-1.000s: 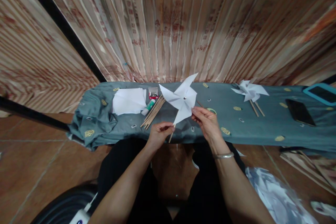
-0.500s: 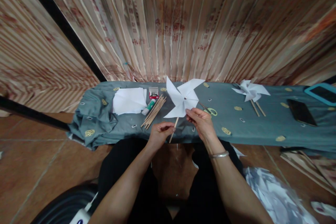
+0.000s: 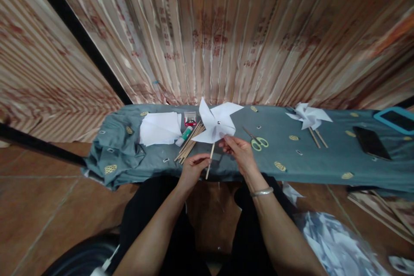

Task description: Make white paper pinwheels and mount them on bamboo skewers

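Centrally, the left hand point(image 3: 195, 168) pinches a thin stick point(image 3: 211, 152) between thumb and fingers; the right hand point(image 3: 239, 152) has its fingers curled at the lower edge of the white paper pinwheel point(image 3: 224, 129), though whether they grip the paper or merely touch it cannot be told. The pinwheel, fixed at its hub by a shiny pin point(image 3: 219, 123), is held upright over the near part of the cloth-covered table point(image 3: 274, 120). It is presumably light, with blades easily creased; the stick, likely stiff, offers the safer hold. To the left lie loose sticks point(image 3: 190, 141), a glue stick point(image 3: 184, 136), a small red box point(image 3: 190, 119) and stacked paper point(image 3: 160, 128); to the right, scissors point(image 3: 258, 142) and, farther off, other pinwheels point(image 3: 309, 116).
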Demonstrator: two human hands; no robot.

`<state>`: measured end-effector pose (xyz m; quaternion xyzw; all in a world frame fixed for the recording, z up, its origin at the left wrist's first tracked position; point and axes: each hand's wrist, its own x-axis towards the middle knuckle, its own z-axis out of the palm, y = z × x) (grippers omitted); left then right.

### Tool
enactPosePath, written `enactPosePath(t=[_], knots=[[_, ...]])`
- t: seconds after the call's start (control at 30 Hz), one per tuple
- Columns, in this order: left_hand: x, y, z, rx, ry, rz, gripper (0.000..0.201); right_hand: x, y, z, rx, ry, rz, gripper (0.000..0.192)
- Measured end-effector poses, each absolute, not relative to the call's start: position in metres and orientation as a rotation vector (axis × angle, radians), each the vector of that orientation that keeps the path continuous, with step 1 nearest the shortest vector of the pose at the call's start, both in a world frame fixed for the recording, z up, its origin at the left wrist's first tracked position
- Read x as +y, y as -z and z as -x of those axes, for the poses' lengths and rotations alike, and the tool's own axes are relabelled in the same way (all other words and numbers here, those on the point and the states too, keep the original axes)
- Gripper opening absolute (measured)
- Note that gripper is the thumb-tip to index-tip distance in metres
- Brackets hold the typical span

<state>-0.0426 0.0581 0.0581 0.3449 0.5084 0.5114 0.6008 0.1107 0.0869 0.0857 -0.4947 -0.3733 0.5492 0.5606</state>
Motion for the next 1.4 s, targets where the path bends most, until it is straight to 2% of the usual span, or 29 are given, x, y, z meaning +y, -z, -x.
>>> enactPosePath(t=[0.23,0.47,0.9,1.13,1.4], knots=[[0.064,-0.054,0.048,1.219,-1.223,-0.745,0.026,0.092,-0.080,-0.103,-0.958,-1.261,1.204,0.033],[0.071,-0.058,0.035,1.148,-1.300,-0.707,0.028,0.088,-0.072,-0.096,-1.175,-1.070,1.224,0.023],[0.086,-0.060,-0.001,1.033,-1.343,-0.665,0.030,0.107,-0.062,-0.106,-0.924,-0.925,1.300,0.030],[0.088,-0.057,-0.013,1.042,-1.306,-0.734,0.035,0.156,-0.083,-0.188,-1.000,-0.627,1.519,0.033],[0.088,-0.051,-0.009,1.089,-1.240,-0.868,0.034,0.178,-0.108,-0.351,-1.083,-0.073,2.087,0.016]])
